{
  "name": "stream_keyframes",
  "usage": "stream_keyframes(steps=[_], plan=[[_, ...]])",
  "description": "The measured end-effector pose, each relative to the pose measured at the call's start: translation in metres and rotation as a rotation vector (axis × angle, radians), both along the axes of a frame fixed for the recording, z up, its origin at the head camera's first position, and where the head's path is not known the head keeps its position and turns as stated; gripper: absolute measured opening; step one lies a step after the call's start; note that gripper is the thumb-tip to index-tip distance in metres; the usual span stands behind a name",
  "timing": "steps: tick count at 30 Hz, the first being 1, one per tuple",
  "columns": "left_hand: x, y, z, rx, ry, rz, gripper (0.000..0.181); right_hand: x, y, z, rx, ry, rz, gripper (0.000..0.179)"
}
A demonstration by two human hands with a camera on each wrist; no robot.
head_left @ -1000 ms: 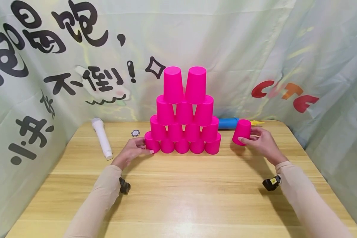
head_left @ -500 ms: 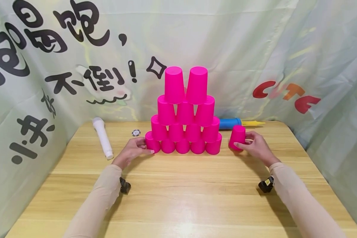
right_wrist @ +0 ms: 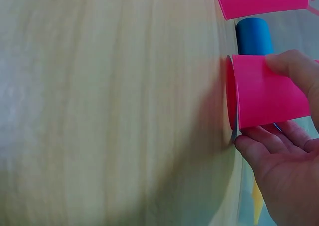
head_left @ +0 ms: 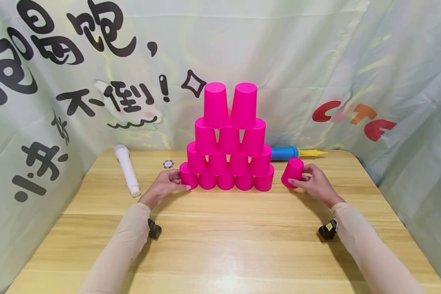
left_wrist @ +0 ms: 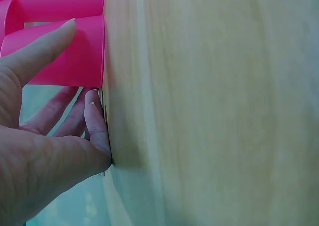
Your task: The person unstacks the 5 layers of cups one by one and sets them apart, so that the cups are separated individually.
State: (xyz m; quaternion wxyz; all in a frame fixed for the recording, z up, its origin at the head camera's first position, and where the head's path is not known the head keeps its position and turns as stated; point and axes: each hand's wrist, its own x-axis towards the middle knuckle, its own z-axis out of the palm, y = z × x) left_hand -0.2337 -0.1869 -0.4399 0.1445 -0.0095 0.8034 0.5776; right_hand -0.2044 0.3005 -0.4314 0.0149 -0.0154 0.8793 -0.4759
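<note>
Cup in the right hand, just right of the stack.
Mouth down, it stands near upright, its long axis leaning slightly rightward at the top; whether its rim touches the counter is hard to tell. The right hand, the nearer one, is clamped on its wall from the right, thumb in front, fingers behind. The stack's right end lies leftward past it, across a narrow gap, with the blue pump behind. At the stack's left end, the left hand lays its thumb across the corner cup, fingers at the outer side; I cannot tell whether it grips.
</note>
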Motion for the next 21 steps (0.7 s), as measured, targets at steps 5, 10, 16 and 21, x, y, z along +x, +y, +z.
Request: stream_keyframes(steps=[5,10,16,21], plan=[[0.000,0.000,0.000,0.000,0.007,-0.005,0.067,0.000,0.001,-0.003,-0.015,0.000,0.005,0.061],[0.000,0.000,0.001,-0.005,0.016,-0.009,0.063,0.000,0.002,-0.004,-0.031,-0.002,0.010,0.062],[0.000,0.000,0.001,0.009,0.024,-0.014,0.062,0.000,0.004,-0.001,-0.019,-0.010,0.026,0.073],[0.000,0.001,0.000,0.028,0.015,-0.017,0.062,0.000,0.008,0.012,-0.042,-0.016,0.033,0.082]])
